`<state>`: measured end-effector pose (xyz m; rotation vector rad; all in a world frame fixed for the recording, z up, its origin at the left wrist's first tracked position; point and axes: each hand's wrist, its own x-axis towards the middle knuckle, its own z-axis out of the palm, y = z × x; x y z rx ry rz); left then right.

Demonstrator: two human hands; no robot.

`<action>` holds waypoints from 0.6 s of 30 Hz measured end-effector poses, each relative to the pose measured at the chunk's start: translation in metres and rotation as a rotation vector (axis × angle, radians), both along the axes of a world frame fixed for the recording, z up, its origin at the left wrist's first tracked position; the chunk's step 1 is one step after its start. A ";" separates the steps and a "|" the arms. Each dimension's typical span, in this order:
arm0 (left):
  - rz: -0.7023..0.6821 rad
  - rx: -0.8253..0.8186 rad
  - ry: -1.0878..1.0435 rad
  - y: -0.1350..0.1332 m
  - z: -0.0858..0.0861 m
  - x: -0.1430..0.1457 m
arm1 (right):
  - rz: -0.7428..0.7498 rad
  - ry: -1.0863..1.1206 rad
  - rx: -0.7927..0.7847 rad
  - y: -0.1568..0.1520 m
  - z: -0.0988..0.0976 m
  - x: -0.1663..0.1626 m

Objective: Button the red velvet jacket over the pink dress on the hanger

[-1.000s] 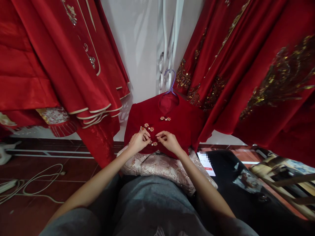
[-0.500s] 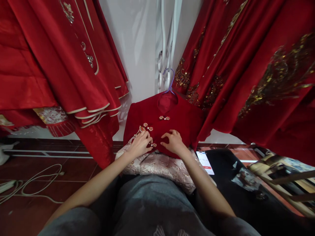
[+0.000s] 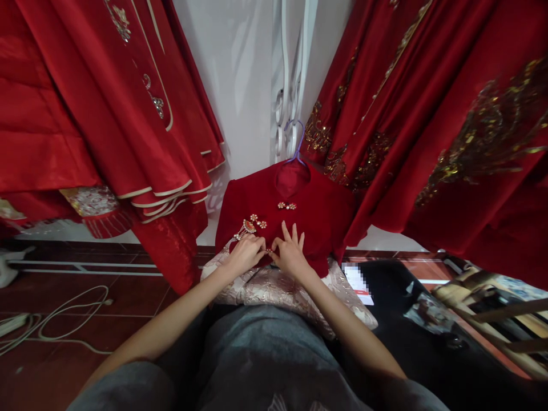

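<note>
Red jacket (image 3: 317, 234), one, plush in look, with round neck opening. Lies face up before the wearer, its lower front on a pale pink brocade cloth (image 3: 278, 291) across the lap. Purple hanger (image 3: 298, 145) rises from the neck, its hook beside white scrolled metalwork (image 3: 291, 134).

Upper clasp (image 3: 286, 206), beaded, floral, set just below the neck.

Fan-shaped ornament (image 3: 249, 226), with orange-red centre and beaded strands, on the jacket's left side as seen; beaded flowers (image 3: 259, 221) just beside it.

Lower clasp (image 3: 269, 250), small, near the hem, partly hidden by fingers.

Left hand (image 3: 249, 252): grip pinching at the lower clasp, thumb against curled fingers.

Right hand (image 3: 291, 253): thumb and forefinger pinching the same clasp from the other side; remaining fingers fanned above the red cloth.

Surroundings: red garments hanging at left (image 3: 145, 125) and at right (image 3: 398, 154), the latter with gold sequins; phone (image 3: 351, 275), partly pixelated, and clear plastic packet (image 3: 430, 314) on a black surface (image 3: 391, 291); white cable (image 3: 64, 308) on tiled floor (image 3: 141, 291).
</note>
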<state>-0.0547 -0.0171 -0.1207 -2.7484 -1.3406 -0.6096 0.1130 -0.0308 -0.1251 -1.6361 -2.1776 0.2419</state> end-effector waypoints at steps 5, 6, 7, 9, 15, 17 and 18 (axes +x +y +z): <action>0.003 -0.059 -0.075 -0.001 0.002 0.000 | 0.060 0.034 -0.068 0.006 0.006 0.011; 0.006 -0.040 -0.081 -0.002 0.004 0.000 | 0.107 0.040 -0.093 0.007 0.009 0.016; 0.014 -0.007 -0.092 -0.002 0.006 -0.001 | 0.172 0.045 -0.120 0.008 0.013 0.021; 0.044 0.091 -0.136 -0.002 0.010 -0.002 | 0.324 0.052 -0.166 0.009 0.023 0.034; 0.162 0.298 -0.110 0.020 0.016 -0.010 | 0.488 0.116 -0.219 0.007 0.047 0.059; 0.134 0.298 -0.034 0.031 0.020 -0.015 | 0.500 0.142 -0.199 0.006 0.050 0.063; 0.111 0.287 -0.002 0.035 0.022 -0.019 | 0.499 0.154 -0.189 0.007 0.050 0.066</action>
